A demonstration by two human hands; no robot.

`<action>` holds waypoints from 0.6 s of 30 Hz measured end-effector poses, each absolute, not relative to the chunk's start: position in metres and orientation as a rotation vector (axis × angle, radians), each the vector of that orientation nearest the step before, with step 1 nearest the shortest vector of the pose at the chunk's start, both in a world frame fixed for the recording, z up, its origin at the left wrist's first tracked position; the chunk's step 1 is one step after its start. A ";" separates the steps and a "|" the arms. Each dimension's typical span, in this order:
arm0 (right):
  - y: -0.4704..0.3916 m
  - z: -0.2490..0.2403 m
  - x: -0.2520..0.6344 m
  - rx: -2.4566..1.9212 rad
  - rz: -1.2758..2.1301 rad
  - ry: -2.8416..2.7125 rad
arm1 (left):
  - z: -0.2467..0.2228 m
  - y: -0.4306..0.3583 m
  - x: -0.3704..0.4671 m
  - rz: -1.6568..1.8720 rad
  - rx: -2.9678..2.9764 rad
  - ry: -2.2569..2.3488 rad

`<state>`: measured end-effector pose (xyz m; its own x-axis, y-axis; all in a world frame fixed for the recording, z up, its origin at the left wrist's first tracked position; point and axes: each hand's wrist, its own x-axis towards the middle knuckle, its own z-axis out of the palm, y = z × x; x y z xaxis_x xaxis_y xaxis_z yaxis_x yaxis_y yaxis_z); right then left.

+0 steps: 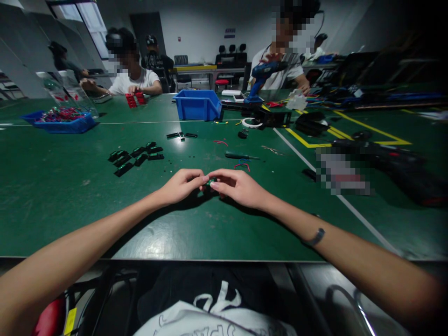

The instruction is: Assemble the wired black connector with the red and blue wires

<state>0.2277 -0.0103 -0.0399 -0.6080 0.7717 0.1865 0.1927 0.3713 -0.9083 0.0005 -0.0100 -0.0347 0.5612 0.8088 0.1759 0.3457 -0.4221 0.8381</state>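
Both hands meet over the green table (168, 224), fingertips pinched around one small green piece (209, 182), mostly hidden by the fingers; it resembles a little circuit board. My left hand (184, 185) is closed on its left side, and my right hand (240, 187) grips it from the right. Several small black modules with green boards (136, 156) lie in a group to the left. Beyond the hands rest black clip-like parts (181, 136) and a screwdriver (240, 155). Short red and blue wires (242, 165) lie just past my right hand.
A blue bin (198, 105) stands at the back centre, and a blue tray of wires (63, 122) at the left beside plastic bottles (75, 93). A cordless drill (262, 79) stands at the back right. Dark equipment (395, 163) lies at the right. Co-workers sit across the table.
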 end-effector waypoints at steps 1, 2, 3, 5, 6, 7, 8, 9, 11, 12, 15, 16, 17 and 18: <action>-0.011 -0.040 0.228 -0.824 1.214 -2.052 | -0.034 -0.010 0.000 0.741 2.008 0.926; -0.011 -0.040 0.228 -0.824 1.201 -2.072 | -0.034 -0.010 0.000 0.739 2.012 0.927; -0.010 -0.041 0.228 -0.828 1.190 -2.085 | -0.034 -0.010 0.000 0.736 2.014 0.925; -0.010 -0.041 0.229 -0.839 1.183 -2.097 | -0.033 -0.011 0.000 0.725 2.012 0.919; -0.010 -0.041 0.229 -0.844 1.183 -2.101 | -0.033 -0.011 0.000 0.719 2.010 0.917; -0.010 -0.041 0.229 -0.847 1.183 -2.104 | -0.033 -0.011 0.000 0.713 2.008 0.914; -0.010 -0.040 0.230 -0.849 1.181 -2.107 | -0.033 -0.012 0.000 0.707 2.007 0.913; -0.010 -0.040 0.230 -0.851 1.179 -2.111 | -0.033 -0.012 0.001 0.702 2.008 0.915; -0.010 -0.040 0.230 -0.853 1.170 -2.118 | -0.033 -0.012 0.001 0.695 2.018 0.922; -0.010 -0.040 0.230 -0.853 1.168 -2.121 | -0.033 -0.012 0.001 0.693 2.024 0.928; -0.011 -0.040 0.231 -0.850 1.176 -2.122 | -0.033 -0.011 0.001 0.696 2.034 0.939; -0.011 -0.040 0.231 -0.848 1.183 -2.120 | -0.033 -0.011 0.001 0.698 2.034 0.940; -0.011 -0.039 0.230 -0.847 1.190 -2.119 | -0.034 -0.011 0.000 0.698 2.034 0.943; -0.011 -0.039 0.230 -0.848 1.194 -2.117 | -0.034 -0.011 0.000 0.697 2.034 0.947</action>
<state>0.2303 -0.0111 -0.0392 -0.6433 0.7486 0.1605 0.2499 0.4035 -0.8802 0.0004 -0.0108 -0.0340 0.5737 0.8052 0.1500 0.3828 -0.4255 0.8200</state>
